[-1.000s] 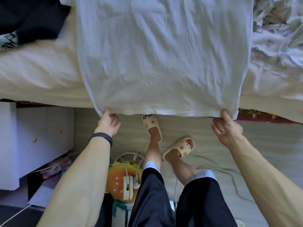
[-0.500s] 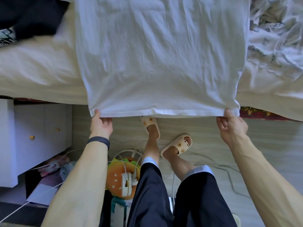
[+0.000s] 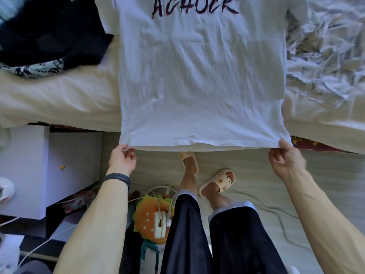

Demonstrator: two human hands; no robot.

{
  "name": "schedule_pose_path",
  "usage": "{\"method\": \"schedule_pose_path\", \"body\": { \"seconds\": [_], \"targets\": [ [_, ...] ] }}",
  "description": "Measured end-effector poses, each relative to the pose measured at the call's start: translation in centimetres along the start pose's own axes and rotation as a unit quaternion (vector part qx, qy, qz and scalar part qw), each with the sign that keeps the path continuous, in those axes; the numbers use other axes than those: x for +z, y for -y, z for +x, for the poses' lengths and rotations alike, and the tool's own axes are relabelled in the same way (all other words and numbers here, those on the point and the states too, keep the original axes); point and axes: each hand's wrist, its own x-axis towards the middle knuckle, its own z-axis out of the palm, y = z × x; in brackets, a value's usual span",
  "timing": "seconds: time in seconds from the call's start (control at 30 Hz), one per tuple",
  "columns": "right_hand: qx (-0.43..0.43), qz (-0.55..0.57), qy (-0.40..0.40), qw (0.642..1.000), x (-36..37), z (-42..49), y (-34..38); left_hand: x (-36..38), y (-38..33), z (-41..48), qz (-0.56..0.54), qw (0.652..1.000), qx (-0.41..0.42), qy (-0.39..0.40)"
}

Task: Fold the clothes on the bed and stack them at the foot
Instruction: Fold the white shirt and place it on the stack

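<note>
At the near edge of the bed [image 3: 59,101], low by the floor, a burger-shaped cushion [image 3: 148,216] sits beside the person's legs, and cream slippers [image 3: 217,181] are on the feet. Just past them the left hand [image 3: 122,160], with a dark wristband [image 3: 116,177], pinches the left corner of the white T-shirt [image 3: 201,80] at its hem. The right hand [image 3: 286,157] pinches the right corner, fingers curled. The hem is drawn straight between them, overhanging the bed's edge. The shirt runs away from both hands, flat across the bed, with dark red lettering [image 3: 194,5] toward its far end. A heap of dark clothes [image 3: 49,32] lies at the far left, a crumpled printed quilt [image 3: 325,56] along the right.
</note>
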Motion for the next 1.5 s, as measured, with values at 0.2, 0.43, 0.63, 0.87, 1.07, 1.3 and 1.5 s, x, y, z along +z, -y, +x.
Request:
{"method": "schedule_pose_path", "body": {
  "seconds": [0.2, 0.43, 0.63, 0.87, 1.07, 1.3, 1.5],
  "targets": [
    [-0.001, -0.022, 0.038, 0.999, 0.3, 0.9, -0.4, 0.6, -1.5, 0.1, 0.03, 0.999, 0.003, 0.027],
    [-0.136, -0.07, -0.004, 0.988, -1.2, 1.8, 0.3, -2.5, -3.0, 0.7, 0.138, 0.969, 0.191, -0.071],
    [-0.106, -0.131, -0.046, 0.985, -1.4, 3.3, -1.4, -3.6, -1.8, 4.3, 0.23, 0.947, 0.204, -0.095],
    [-0.11, -0.113, -0.062, 0.985, -0.5, 5.5, -2.7, -1.2, -0.3, 7.2, 0.182, 0.958, 0.194, -0.109],
    [-0.01, -0.054, -0.034, 0.998, 1.2, 7.2, -5.1, 1.7, 2.8, 8.8, 0.1, 0.983, 0.101, -0.115],
    [0.058, -0.064, 0.033, 0.996, 2.8, 8.7, -8.3, 6.5, 9.3, 9.4, -0.048, 0.991, -0.105, 0.07],
    [0.027, -0.064, 0.02, 0.997, 3.3, 7.4, -9.4, 7.8, 11.2, 7.4, -0.045, 0.995, -0.077, 0.045]
  ]
}}
